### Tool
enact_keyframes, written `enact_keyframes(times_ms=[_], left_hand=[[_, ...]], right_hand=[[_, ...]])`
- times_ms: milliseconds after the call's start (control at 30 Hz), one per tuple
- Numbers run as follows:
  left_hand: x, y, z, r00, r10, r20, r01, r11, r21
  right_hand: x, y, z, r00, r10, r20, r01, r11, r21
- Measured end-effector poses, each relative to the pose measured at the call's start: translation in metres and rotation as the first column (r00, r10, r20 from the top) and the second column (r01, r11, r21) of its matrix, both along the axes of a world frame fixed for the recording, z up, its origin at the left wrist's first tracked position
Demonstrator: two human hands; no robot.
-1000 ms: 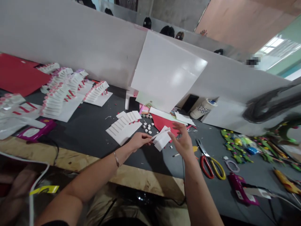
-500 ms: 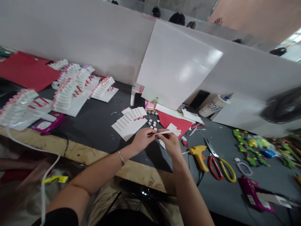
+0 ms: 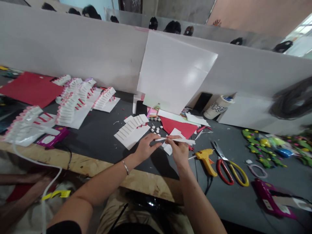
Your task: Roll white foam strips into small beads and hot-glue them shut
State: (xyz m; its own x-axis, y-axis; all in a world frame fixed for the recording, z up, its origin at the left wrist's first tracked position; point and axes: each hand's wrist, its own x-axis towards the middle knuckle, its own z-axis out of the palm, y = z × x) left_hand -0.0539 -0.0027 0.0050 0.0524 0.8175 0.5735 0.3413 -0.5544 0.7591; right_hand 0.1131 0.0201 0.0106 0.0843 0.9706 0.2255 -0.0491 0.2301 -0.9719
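A thin white strip (image 3: 188, 141), perhaps paper or card, stretches between my two hands above the table. My right hand (image 3: 179, 152) pinches it near the middle, and its far end sticks out to the right. At the strip's left end, my left hand (image 3: 144, 148) has it between thumb and fingers. Just left of the hands lies a white stepped piece (image 3: 131, 127) on a white base card. Small white rounded pieces (image 3: 156, 129) are scattered behind my fingers. White paper pieces (image 3: 168, 149) lie partly under my right hand, beside a red sheet (image 3: 179, 125).
To the right lie a yellow glue gun (image 3: 206, 159), scissors (image 3: 225, 162) and a purple device (image 3: 270, 198). Several stepped models (image 3: 70, 107) and another purple device (image 3: 52, 136) are at left. A white divider (image 3: 109, 55) stands behind; another person's arms (image 3: 26, 188) show at lower left.
The strip has shifted right through my hands, with more of it past my right hand. My left thumb and fingers have spread a little. The camera view has tilted slightly.
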Motion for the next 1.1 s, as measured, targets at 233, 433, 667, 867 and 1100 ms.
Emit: enact_keyframes(times_ms=[233,433,667,867,1100], left_hand=[[0.0033,0.002,0.0022,0.962,0.076,0.262,-0.02,0.977,-0.211],[0.0053,0.0041,0.0034,0.909,0.118,0.401,0.03,0.938,-0.345],[0.0021,0.0075,0.0023,0.934,0.041,0.356,0.137,0.878,-0.46],[-0.0019,0.006,0.0067,0.987,-0.02,0.16,0.09,0.895,-0.437],[0.0002,0.0072,0.0058,0.958,0.024,0.286,0.122,0.869,-0.48]], right_hand=[[-0.0035,-0.0077,-0.0016,0.999,0.012,0.052,-0.015,0.998,0.056],[-0.0095,-0.0093,-0.0032,0.995,0.044,-0.09,-0.041,0.999,0.034],[-0.0073,-0.0092,-0.0031,1.0,-0.023,-0.016,0.024,0.999,0.04],[-0.0058,-0.0047,-0.0016,0.999,-0.045,-0.009,0.046,0.999,0.028],[-0.0067,-0.0098,-0.0047,0.996,-0.037,0.085,0.022,0.985,0.172]])
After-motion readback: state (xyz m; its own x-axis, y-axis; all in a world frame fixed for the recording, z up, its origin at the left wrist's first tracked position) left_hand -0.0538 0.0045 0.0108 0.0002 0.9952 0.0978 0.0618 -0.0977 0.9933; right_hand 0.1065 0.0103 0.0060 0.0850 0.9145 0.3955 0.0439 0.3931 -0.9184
